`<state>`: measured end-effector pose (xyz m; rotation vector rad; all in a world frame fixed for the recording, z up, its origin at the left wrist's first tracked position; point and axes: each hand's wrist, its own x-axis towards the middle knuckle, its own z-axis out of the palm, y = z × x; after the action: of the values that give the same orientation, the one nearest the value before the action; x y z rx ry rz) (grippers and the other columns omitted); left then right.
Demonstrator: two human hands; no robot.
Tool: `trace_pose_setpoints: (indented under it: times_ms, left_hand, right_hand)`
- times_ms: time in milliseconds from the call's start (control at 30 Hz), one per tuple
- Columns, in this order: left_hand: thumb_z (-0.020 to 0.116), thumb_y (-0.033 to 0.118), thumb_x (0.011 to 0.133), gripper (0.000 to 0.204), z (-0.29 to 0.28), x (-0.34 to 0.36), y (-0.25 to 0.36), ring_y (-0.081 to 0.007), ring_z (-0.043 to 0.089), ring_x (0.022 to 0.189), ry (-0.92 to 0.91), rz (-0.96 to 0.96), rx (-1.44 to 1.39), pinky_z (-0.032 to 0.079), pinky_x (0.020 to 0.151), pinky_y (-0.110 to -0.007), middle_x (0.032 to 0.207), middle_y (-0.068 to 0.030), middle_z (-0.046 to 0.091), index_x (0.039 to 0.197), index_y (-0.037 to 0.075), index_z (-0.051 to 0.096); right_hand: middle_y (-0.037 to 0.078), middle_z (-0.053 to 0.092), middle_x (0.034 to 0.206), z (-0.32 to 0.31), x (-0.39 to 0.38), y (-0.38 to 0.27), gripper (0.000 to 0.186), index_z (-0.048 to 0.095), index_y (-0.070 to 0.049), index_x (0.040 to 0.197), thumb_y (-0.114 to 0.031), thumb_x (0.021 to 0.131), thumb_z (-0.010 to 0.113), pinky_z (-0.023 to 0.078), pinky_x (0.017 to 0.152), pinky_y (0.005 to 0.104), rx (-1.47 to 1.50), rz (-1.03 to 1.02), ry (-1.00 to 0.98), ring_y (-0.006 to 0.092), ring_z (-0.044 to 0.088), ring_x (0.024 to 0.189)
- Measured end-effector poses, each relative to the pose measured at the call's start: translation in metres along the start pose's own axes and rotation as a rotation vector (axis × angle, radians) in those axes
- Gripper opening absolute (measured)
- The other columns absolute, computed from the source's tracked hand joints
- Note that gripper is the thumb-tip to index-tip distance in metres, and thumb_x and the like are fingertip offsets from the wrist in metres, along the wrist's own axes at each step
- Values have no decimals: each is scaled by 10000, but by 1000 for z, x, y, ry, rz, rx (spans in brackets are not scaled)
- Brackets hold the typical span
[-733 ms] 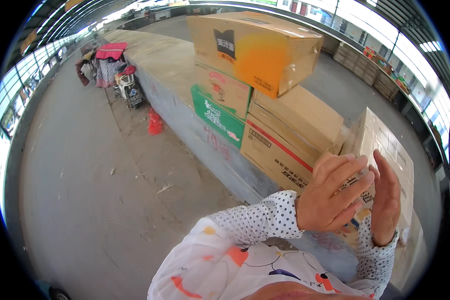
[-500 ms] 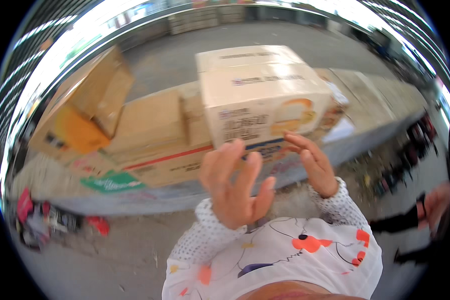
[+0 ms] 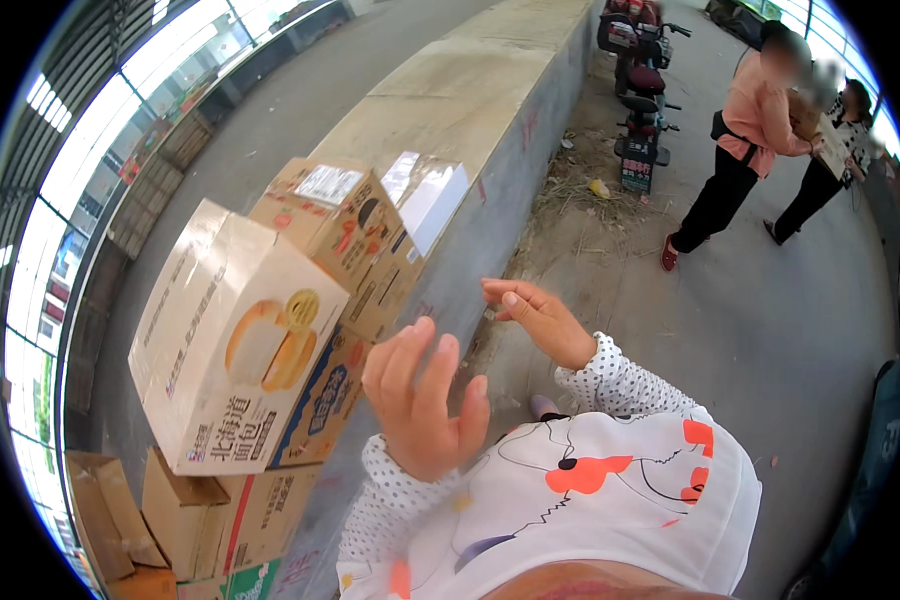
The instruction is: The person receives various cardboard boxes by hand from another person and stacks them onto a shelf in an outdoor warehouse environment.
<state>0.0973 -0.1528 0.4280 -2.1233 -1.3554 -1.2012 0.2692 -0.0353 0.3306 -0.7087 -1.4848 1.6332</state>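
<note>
My left hand point(image 3: 420, 400) is raised with fingers apart and holds nothing, nearest the blue-printed carton point(image 3: 320, 400) on the concrete ledge. My right hand point(image 3: 540, 325) hangs open and loosely curved beside the ledge's side, holding nothing. A large pale carton point(image 3: 230, 330) with a bread picture sits atop the blue-printed one. Behind it stand a brown printed carton point(image 3: 340, 230) and white flat pieces point(image 3: 430, 200). More brown cartons point(image 3: 260, 510) and a green one point(image 3: 255, 582) are at the lower left.
The concrete ledge point(image 3: 460, 90) runs away ahead, with scooters point(image 3: 640, 90) parked along it and straw litter point(image 3: 580, 200) at its foot. A person in a pink top point(image 3: 745, 120) and a co-worker in a patterned top point(image 3: 825, 175) stand at the right, holding a carton point(image 3: 827, 145).
My view has swung to the right, bringing the scooters and people in and shifting the cartons leftward. My hands, earlier close together at the pale carton, now hover apart, away from it.
</note>
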Motion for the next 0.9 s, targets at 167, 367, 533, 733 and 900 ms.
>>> trace_pose_setpoints:
  times_ms: [167,367,533,733,900]
  left_hand:
    - [643,67,771,509,85,48,10,-341,459,1138,-124,30,-260,371,964,-431,1304,-189,478,1252,-19,501]
    - [610,32,805,475,165,86,23,-326,461,1164,-226,-20,-518,388,981,-402,1303,-189,482,1263,-23,494]
    - [598,25,827,477,207,108,32,-296,469,1175,-345,-2,-620,389,988,-381,1310,-170,486,1288,-14,480]
    - [612,87,839,476,259,114,36,-269,479,1141,-485,-133,-826,401,948,-364,1281,-153,503,1290,11,482]
    - [606,145,879,469,310,107,36,-227,490,1153,-686,-346,-1003,420,928,-345,1298,-130,497,1310,24,467]
  right_hand:
    - [81,521,1320,-93,2,0,432,490,-21,1312,-326,1009,438,427,960,327,72,51,266,182,497,1201]
    - [49,548,1228,-212,-17,-7,402,518,-33,1270,-325,998,468,451,871,301,174,13,829,140,524,1108]
    - [49,498,1284,-294,-67,-16,442,479,-40,1309,-342,985,485,440,877,302,184,-170,1262,145,485,1150]
    - [52,448,1361,-322,-137,-47,475,437,-52,1356,-341,982,480,360,983,314,40,-295,1709,150,401,1243]
    - [33,460,1366,-342,-192,-54,509,408,-68,1379,-364,972,486,278,1057,324,-85,-305,1868,129,367,1285]
